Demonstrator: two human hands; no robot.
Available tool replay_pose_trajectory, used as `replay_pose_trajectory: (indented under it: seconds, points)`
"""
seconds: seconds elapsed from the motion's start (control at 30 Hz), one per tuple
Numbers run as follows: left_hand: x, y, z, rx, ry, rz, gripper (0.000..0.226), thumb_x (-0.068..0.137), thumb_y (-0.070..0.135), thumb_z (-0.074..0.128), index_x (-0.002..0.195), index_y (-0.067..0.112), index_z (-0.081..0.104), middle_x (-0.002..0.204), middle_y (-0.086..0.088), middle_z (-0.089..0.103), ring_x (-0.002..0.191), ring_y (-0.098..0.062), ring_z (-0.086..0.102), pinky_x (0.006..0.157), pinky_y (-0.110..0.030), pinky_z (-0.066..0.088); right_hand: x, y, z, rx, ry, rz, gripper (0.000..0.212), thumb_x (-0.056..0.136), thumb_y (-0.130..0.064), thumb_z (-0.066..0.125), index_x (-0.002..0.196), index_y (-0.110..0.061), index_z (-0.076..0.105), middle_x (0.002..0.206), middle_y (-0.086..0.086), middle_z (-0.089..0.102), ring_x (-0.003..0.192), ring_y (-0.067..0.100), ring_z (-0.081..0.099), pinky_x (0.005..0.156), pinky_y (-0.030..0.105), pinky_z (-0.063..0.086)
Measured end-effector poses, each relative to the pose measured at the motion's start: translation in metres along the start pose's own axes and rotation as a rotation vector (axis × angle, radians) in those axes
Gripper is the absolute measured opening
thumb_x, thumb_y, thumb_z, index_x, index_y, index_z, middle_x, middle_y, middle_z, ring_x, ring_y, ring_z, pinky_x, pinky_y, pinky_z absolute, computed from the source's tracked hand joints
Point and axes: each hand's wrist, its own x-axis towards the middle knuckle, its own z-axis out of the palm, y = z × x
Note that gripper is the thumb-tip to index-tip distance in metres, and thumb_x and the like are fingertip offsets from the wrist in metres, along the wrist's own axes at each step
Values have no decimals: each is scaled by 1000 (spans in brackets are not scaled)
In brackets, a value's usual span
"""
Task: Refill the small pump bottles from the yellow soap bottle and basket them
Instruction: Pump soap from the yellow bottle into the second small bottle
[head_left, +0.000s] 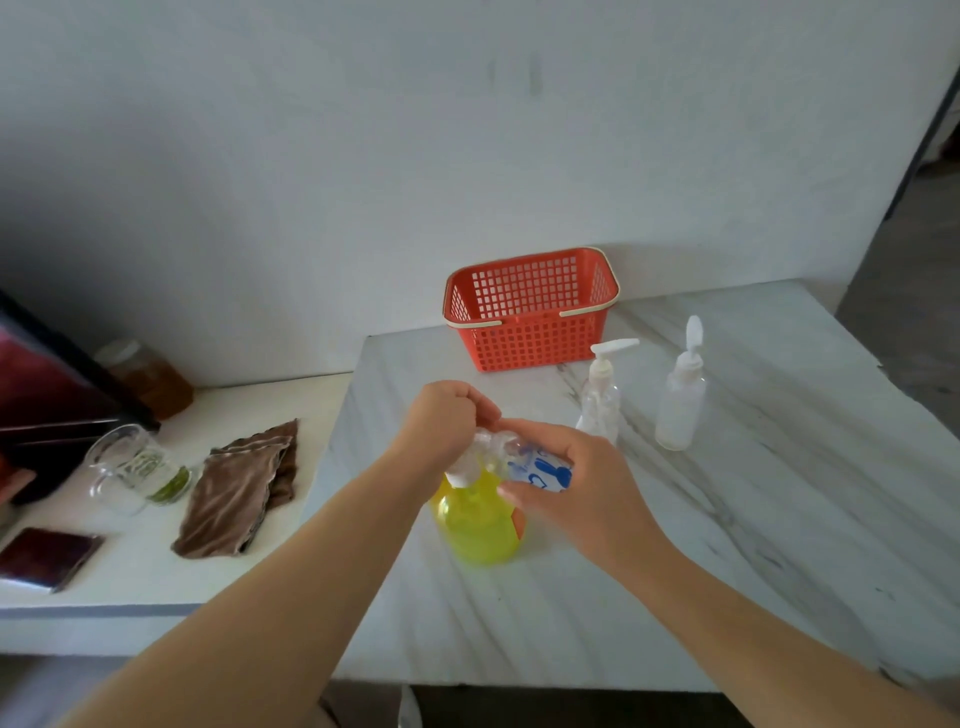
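The left hand (444, 421) is curled tight, knuckles up, with its fingertips bunched down on the white pump head (474, 460) of the yellow soap bottle (475, 525). Exactly how the fingers sit round the pump is hidden under the hand itself.

The right hand (576, 493) is about half closed. Its thumb and fingers wrap a small clear bottle with blue print (540, 470), which lies tipped nearly on its side, its mouth end against the pump's spout. The two hands almost touch above the yellow bottle.

The yellow soap bottle stands upright on the marble table (727, 545), near the table's left edge and directly below both hands.

Two more small bottles stand upright to the right, beyond the right hand:
- a clear pump bottle (600, 400)
- a frosted bottle (680, 410), just beside it

The red basket (530, 317) sits behind them at the back of the table, against the wall.

On the lower white counter to the left lie a folded brown cloth (239, 493) and a glass mug (132, 467).
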Motion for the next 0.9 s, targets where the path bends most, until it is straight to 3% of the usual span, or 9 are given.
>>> replay_pose_trajectory:
  seconds: [0.23,0.53,0.67,0.9]
  points:
    - [2,-6,4,52,-14,19,41,81,-11,31,65,12,61,66,-1,61,64,-13,53,58,-22,43,-4,3,1,16,7,25,52,71,-11,78,118,-31,66,99,-8,71,89,3,67,78,15,52]
    - [1,0,2,74,-26,-1,40,83,-10,33,65,12,62,65,-1,61,65,-14,53,57,-22,42,-3,-2,0,-12,12,16,53,66,-24,75,116,-37,65,98,-10,71,89,3,67,80,22,55]
    - [3,3,-1,59,-52,-12,38,85,-8,35,68,12,63,69,-2,64,69,-16,57,65,-24,47,-3,-3,-1,-6,6,14,57,62,-31,70,119,-34,65,100,-11,71,91,3,67,82,23,55]
    - [3,-5,5,61,-4,15,39,81,-10,33,65,11,62,66,-2,62,67,-16,54,59,-24,43,-3,2,0,11,-2,37,54,66,-22,75,119,-32,66,100,-9,71,90,4,68,83,23,55]
